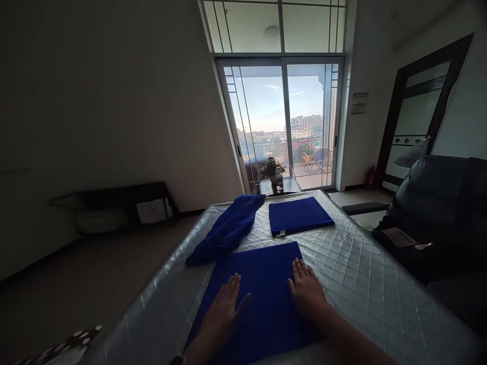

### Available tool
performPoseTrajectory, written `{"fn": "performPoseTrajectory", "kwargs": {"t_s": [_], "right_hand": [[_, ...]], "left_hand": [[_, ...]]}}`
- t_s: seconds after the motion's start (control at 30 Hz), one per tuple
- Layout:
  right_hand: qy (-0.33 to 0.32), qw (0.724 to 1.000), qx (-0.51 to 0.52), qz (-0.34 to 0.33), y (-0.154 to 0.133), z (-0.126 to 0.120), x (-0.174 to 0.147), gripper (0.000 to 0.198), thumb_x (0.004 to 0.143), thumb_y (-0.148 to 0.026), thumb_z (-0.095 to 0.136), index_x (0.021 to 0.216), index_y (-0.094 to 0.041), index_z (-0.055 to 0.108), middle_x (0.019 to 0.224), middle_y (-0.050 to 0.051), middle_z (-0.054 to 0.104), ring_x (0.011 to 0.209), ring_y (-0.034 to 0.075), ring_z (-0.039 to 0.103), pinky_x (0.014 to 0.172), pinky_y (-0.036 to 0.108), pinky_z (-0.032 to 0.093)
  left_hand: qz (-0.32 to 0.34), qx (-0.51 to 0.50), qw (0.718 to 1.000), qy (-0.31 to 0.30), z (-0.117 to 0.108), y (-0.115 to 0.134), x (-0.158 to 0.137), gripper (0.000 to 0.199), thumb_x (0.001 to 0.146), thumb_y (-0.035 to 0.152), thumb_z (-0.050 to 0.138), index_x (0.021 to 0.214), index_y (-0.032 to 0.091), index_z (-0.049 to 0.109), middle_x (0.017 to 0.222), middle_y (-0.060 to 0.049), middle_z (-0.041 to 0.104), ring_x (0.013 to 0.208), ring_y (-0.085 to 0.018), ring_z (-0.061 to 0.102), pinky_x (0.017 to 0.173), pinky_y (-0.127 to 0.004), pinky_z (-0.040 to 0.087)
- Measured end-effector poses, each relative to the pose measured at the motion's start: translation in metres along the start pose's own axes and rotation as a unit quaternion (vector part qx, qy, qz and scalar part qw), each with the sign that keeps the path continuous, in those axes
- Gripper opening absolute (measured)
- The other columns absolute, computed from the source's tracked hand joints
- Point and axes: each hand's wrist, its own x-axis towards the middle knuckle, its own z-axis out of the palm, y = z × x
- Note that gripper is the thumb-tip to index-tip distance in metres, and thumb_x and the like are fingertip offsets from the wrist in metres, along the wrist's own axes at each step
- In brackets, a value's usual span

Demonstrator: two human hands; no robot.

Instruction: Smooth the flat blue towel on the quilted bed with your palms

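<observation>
A blue cloth (pixel 262 304) lies spread flat in front of me on the quilted silvery mattress (pixel 365 284). My left hand (pixel 224 306) rests over the left part of this cloth, fingers stretched out and thumb apart. On its right edge lies my right hand (pixel 306 286), palm down with the fingers extended. Neither hand grips anything. Beyond them, a neatly folded blue cloth (pixel 300 215) with a small white tag sits toward the far right. A crumpled blue cloth (pixel 232 228) lies at the far left, close to the flat one.
A small dark table (pixel 291 186) with a potted plant (pixel 270 170) and a bottle (pixel 279 178) stands past the far edge, before a sliding glass door (pixel 262 106). To the right is a black chair (pixel 441 203). A dark low stand (pixel 125 205) is along the left wall.
</observation>
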Motion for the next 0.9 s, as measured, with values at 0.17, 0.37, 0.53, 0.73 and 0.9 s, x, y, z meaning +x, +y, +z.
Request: {"fn": "performPoseTrajectory", "kwargs": {"t_s": [0.17,0.37,0.53,0.73,0.9], "right_hand": [[-0.001,1.0,-0.015,0.002,-0.001,0.0,0.0,0.068,0.102,-0.041,0.019,0.159,-0.005,0.023,0.168,0.011,0.016,0.157,0.022,0.011,0.128,0.041,0.01],[0.005,0.999,-0.039,0.007,-0.001,0.003,0.001,0.068,0.102,-0.042,0.021,0.159,-0.005,0.025,0.168,0.011,0.018,0.157,0.022,0.013,0.128,0.04,0.012],[0.007,0.999,-0.046,0.007,-0.004,0.003,-0.001,0.069,0.102,-0.044,0.019,0.159,-0.006,0.023,0.169,0.01,0.018,0.157,0.021,0.013,0.128,0.039,0.012],[-0.003,0.997,-0.077,0.014,-0.012,-0.005,-0.007,0.068,0.102,-0.042,0.021,0.159,-0.005,0.024,0.168,0.012,0.017,0.157,0.022,0.01,0.128,0.042,0.012],[-0.022,0.996,-0.087,0.008,-0.016,-0.005,-0.031,0.07,0.101,-0.046,0.02,0.158,-0.005,0.027,0.168,0.011,0.018,0.157,0.023,0.012,0.128,0.042,0.012]], "left_hand": [[-0.057,-0.003,0.998,0.024,-0.008,-0.036,-0.032,0.073,0.1,0.062,0.031,0.159,0.018,0.031,0.167,-0.008,0.031,0.153,-0.027,0.031,0.125,-0.048,0.032],[-0.074,-0.024,0.997,0.015,-0.015,-0.032,-0.041,0.078,0.098,0.067,0.03,0.158,0.018,0.033,0.167,-0.009,0.03,0.154,-0.027,0.028,0.127,-0.048,0.029],[-0.067,-0.05,0.996,0.036,-0.018,-0.031,-0.042,0.076,0.097,0.067,0.031,0.158,0.021,0.035,0.166,-0.008,0.033,0.153,-0.028,0.03,0.126,-0.052,0.031],[-0.046,-0.044,0.997,0.053,-0.018,-0.033,-0.042,0.075,0.097,0.066,0.034,0.155,0.02,0.041,0.163,-0.01,0.04,0.152,-0.029,0.034,0.126,-0.052,0.032],[-0.051,-0.041,0.996,0.056,-0.018,-0.033,-0.041,0.076,0.098,0.066,0.033,0.154,0.016,0.042,0.163,-0.012,0.04,0.152,-0.029,0.034,0.126,-0.05,0.032]]}}
